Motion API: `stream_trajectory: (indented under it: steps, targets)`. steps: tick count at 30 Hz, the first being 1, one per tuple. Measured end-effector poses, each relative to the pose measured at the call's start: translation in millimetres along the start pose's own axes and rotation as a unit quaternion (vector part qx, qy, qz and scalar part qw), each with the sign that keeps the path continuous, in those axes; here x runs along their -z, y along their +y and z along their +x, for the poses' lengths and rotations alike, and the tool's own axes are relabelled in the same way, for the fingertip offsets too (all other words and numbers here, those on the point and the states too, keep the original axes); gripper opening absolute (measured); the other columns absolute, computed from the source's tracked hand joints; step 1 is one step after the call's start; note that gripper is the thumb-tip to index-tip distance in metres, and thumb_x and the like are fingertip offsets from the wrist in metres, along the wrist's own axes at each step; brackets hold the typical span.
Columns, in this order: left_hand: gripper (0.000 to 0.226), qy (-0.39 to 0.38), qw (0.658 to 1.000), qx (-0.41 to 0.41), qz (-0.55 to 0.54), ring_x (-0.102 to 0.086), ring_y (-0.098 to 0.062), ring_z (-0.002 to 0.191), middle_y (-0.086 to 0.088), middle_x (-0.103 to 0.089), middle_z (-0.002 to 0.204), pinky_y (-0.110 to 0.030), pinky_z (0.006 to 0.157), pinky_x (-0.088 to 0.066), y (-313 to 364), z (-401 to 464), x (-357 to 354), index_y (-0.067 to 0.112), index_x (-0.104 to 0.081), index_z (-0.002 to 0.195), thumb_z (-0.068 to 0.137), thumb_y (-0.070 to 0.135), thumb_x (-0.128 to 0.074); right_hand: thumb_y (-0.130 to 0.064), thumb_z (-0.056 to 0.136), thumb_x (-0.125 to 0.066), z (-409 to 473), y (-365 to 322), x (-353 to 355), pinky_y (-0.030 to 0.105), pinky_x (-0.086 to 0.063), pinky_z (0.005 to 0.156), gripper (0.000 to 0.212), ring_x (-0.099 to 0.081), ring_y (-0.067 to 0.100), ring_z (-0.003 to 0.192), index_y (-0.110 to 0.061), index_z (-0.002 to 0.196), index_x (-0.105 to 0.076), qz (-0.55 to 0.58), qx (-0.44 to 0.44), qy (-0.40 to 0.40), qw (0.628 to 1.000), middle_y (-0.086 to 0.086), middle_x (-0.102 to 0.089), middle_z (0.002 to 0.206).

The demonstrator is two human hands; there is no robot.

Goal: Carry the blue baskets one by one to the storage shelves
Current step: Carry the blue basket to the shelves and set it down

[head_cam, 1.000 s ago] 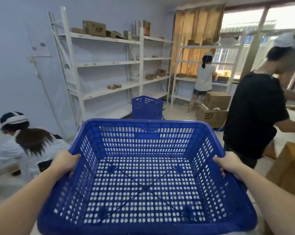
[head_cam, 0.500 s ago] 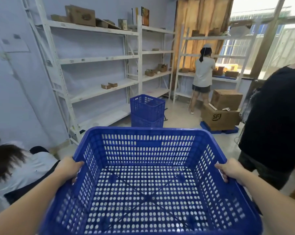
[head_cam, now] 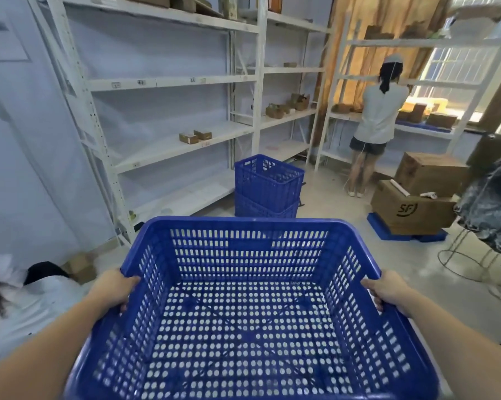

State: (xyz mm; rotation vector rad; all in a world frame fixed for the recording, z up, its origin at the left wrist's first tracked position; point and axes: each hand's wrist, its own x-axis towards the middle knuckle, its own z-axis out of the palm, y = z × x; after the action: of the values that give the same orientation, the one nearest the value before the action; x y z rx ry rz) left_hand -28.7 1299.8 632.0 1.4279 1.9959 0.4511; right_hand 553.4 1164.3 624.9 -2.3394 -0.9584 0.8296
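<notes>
I hold an empty blue perforated basket (head_cam: 249,313) level in front of me, above the floor. My left hand (head_cam: 112,288) grips its left rim and my right hand (head_cam: 387,291) grips its right rim. Ahead on the floor stands a stack of two blue baskets (head_cam: 268,187), beside the white storage shelves (head_cam: 168,82) along the left wall. Those shelves carry a few small cardboard boxes (head_cam: 195,136); most levels are bare.
A person in white crouches low at my left (head_cam: 27,295). Another person (head_cam: 377,119) stands at the far shelves by the window. Cardboard boxes (head_cam: 410,209) sit on a blue pallet at right. A dark bundle on a wire stand (head_cam: 491,209) is at the right edge.
I have walked forward with the basket: the stacked baskets and shelves are closer, the crouching person has slid to the lower left, and the person in black has left the view.
</notes>
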Motion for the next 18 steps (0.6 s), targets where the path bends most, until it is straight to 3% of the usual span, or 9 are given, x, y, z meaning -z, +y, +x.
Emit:
stream_trajectory:
  steps: [2,5,9,13,18]
  targets:
    - [0.030,0.005,1.000,0.004,-0.002,-0.059,-0.028,0.037,-0.013,-0.063,0.043,-0.038,0.048,-0.054,24.1,36.9,0.2,0.004,-0.055,0.073,0.099,0.017,-0.064,-0.016,0.098,-0.063,31.1,-24.1,-1.9,0.038,-0.050,0.049,0.027,-0.053,0.027,0.042,0.007,0.084,-0.060,-0.006,0.003,0.003,1.000,0.013,-0.056,0.048]
    - [0.028,-0.009,1.000,0.008,0.002,-0.058,-0.029,0.040,-0.014,-0.062,0.046,-0.039,0.052,-0.054,66.4,94.0,-3.7,0.002,-0.057,0.078,0.099,0.018,-0.064,-0.018,0.098,-0.064,82.5,-47.9,-1.9,0.039,-0.052,0.050,0.027,-0.054,0.028,0.044,0.008,0.090,-0.061,-0.001,-0.008,0.004,1.000,0.012,-0.058,0.049]
    - [0.027,-0.009,1.000,-0.023,0.001,-0.056,-0.028,0.040,-0.016,-0.061,0.047,-0.035,0.049,-0.050,130.8,166.8,-19.0,0.001,-0.058,0.077,0.099,0.015,-0.062,-0.021,0.097,-0.064,154.4,-78.6,5.6,0.040,-0.056,0.059,0.034,-0.059,0.029,0.044,0.004,0.074,-0.060,0.005,-0.029,0.014,0.999,0.015,-0.063,0.050]
    - [0.026,0.001,0.999,-0.032,0.000,-0.059,-0.030,0.041,-0.019,-0.066,0.049,-0.038,0.051,-0.054,190.3,239.6,-36.5,-0.001,-0.059,0.083,0.098,0.019,-0.063,-0.024,0.098,-0.064,236.8,-115.8,16.7,0.045,-0.059,0.067,0.029,-0.061,0.029,0.045,0.001,0.082,-0.060,0.002,-0.025,0.013,1.000,0.015,-0.064,0.049]
    - [0.027,0.034,0.998,-0.039,-0.020,-0.064,-0.032,0.043,-0.017,-0.066,0.048,-0.041,0.056,-0.058,252.4,318.7,-46.8,0.004,-0.056,0.081,0.098,0.024,-0.064,-0.025,0.099,-0.063,326.5,-177.5,28.2,0.040,-0.056,0.063,0.033,-0.060,0.027,0.044,0.000,0.079,-0.058,0.001,-0.017,0.026,1.000,0.013,-0.064,0.049]
